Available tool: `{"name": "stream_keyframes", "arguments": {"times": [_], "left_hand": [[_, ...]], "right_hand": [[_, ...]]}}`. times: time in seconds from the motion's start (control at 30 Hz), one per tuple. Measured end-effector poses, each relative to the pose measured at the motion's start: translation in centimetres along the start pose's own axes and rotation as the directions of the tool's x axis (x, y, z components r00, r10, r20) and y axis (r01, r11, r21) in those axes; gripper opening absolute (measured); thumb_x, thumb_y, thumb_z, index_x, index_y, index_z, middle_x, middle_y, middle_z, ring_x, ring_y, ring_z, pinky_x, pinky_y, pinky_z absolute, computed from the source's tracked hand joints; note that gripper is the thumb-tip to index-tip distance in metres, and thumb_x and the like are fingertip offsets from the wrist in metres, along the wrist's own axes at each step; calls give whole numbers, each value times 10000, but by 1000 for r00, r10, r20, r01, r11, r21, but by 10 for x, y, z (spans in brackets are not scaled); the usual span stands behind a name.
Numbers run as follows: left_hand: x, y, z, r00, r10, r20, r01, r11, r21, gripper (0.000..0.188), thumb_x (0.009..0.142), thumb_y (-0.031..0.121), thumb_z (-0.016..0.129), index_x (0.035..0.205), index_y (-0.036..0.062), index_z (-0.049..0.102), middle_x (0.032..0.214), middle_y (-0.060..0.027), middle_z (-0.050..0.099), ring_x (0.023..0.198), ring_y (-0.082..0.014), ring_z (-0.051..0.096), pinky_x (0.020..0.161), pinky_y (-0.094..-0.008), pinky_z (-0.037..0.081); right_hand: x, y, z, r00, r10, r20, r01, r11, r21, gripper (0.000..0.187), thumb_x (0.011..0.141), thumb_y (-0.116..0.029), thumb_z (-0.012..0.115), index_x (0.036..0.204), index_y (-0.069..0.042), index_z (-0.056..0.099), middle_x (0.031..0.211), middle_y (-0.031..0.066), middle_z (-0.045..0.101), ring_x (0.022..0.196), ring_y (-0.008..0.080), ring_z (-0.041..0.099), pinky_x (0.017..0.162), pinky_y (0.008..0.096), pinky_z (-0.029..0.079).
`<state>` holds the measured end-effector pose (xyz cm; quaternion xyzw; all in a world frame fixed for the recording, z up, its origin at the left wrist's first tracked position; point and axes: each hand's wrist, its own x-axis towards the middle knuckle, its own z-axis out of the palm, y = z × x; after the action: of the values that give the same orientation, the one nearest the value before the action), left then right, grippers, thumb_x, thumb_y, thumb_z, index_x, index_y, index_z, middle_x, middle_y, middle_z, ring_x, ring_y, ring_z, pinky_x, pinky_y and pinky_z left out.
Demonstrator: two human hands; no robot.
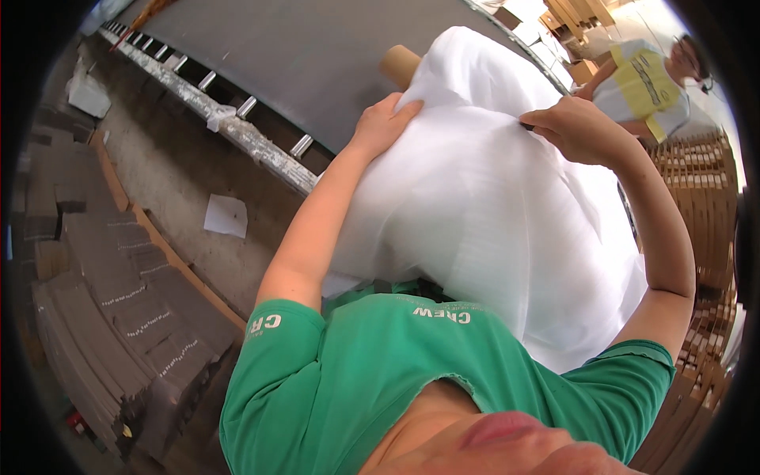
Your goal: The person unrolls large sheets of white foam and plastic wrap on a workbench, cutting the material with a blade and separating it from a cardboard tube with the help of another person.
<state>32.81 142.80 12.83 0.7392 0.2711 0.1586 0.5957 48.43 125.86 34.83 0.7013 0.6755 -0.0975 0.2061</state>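
Observation:
A large white, slightly see-through sheet [475,214] drapes from a bulky roll down in front of my body. The roll's brown cardboard core [400,66] sticks out at its far left end. My left hand [383,127] is closed at the sheet's left edge, beside the roll, with the thumb on top of the material. My right hand [576,131] is closed over the sheet's right part, around a small dark object [527,125]. Only that object's tip shows, so its kind is hidden. Both arms are stretched forward.
A dark grey table top [293,55] lies beyond the roll, edged by a frame with metal rollers [247,106]. Dark flat cardboard stacks [119,301] stand at left, brown ones [701,214] at right. Another person [641,87] is at far right. White paper [226,216] lies on the floor.

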Motion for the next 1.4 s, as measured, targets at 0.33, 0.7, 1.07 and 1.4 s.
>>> {"name": "stream_keyframes", "arguments": {"times": [0.33,0.7,1.07,1.4], "left_hand": [[9,-1,3,871,319,-374,-257,944,206,488,883,475,551,1178,87,552,1169,-157,568,1078,-296,542,896,-386,424],[-26,38,59,802,561,202,-561,595,576,748,847,687,397,1415,201,366,1495,-151,243,1406,-312,135,1115,-497,58],[-57,15,58,818,564,116,-508,611,607,654,879,627,402,1401,232,398,1494,-142,253,1396,-344,154,1105,-542,70],[-51,12,58,843,525,116,-471,618,630,685,872,667,360,1425,263,344,1518,-122,193,1412,-324,100,1111,-547,50]], "right_hand": [[-59,24,48,932,300,-202,112,291,950,372,989,-237,464,1302,-43,510,584,-41,432,498,24,388,442,189,297],[-27,14,41,878,389,-280,34,532,846,237,975,-231,465,891,-35,569,627,7,545,558,73,460,534,226,382],[88,27,58,946,265,-186,-67,721,690,239,962,-222,484,840,-26,546,584,38,542,525,119,488,530,286,415],[140,-11,51,931,-13,-366,19,1000,14,272,864,-104,532,1129,-43,545,707,179,641,637,326,632,547,422,480]]}}
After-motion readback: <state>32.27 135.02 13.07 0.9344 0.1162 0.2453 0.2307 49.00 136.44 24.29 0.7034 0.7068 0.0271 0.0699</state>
